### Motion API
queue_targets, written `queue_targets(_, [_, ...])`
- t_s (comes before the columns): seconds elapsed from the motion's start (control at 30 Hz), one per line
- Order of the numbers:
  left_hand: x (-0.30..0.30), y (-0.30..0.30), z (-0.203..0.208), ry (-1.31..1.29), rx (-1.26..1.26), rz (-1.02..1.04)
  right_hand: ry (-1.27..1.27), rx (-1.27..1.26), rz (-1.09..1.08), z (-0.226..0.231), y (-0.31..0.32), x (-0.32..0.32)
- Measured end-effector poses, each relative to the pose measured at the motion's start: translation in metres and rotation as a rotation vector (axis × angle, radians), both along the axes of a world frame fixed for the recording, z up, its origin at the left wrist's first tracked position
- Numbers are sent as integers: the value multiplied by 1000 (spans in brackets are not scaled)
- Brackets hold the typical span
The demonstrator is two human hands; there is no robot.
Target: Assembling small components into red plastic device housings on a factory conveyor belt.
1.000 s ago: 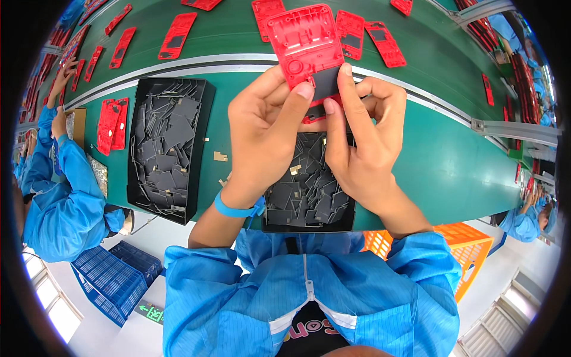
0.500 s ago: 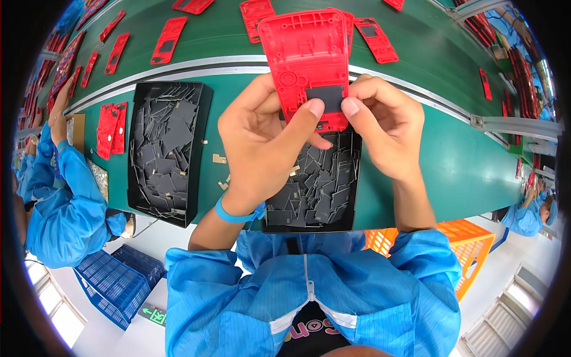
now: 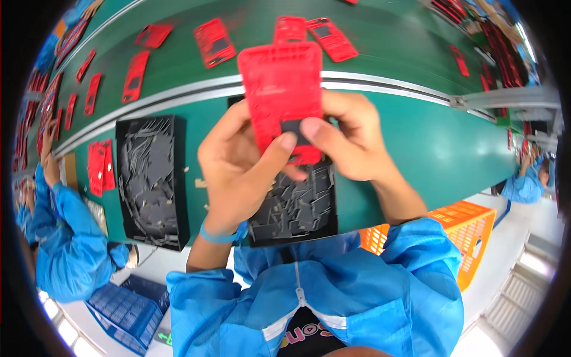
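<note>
I hold a red plastic housing (image 3: 279,77) up in front of me, its ribbed inner side showing and slightly blurred. My left hand (image 3: 229,169) is closed around its left side, thumb tip at the lower part by a dark grey rectangular pad (image 3: 291,126). From the right, my right hand (image 3: 354,140) grips the housing's edge with its thumb lying over the pad; its other fingers are partly hidden behind. Beneath my hands stands a black tray (image 3: 334,199) of loose dark pads (image 3: 297,205), its far part covered by my hands.
Another black tray (image 3: 180,190) full of dark pads stands left, beside two red housings (image 3: 100,166). Beyond a metal rail (image 3: 392,82), more red housings (image 3: 214,43) lie on a green belt (image 3: 386,35). An orange crate (image 3: 476,238) is at lower right; a co-worker's blue sleeve (image 3: 65,232) is left.
My right thumb has moved from the pad's right edge onto its face. The housing sits lower and further left in view, and the whole view has shifted with it.
</note>
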State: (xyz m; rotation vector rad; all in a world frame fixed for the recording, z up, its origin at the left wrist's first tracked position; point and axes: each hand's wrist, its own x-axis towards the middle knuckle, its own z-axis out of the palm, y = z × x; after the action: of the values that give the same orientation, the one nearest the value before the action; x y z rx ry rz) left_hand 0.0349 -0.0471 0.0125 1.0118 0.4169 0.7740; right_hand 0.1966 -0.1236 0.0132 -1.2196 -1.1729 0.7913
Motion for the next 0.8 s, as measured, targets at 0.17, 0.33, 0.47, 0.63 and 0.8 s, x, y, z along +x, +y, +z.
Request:
queue_targets(0.17, [-2,5,-11,42,21,-107,-267,113,18,-3,-4,9])
queue_targets(0.33, [10,9,-10,255,94,68,-187,-186,-465,-12,4,139])
queue_targets(0.47, [13,24,-14,245,105,109,-405,-328,-569,-58,-16,288])
queue_targets(0.63, [3,35,-24,278,118,145,-547,-508,-261,-59,-15,320])
queue_targets(0.8, [9,42,-26,267,77,136,-516,-643,-453,-63,-33,367])
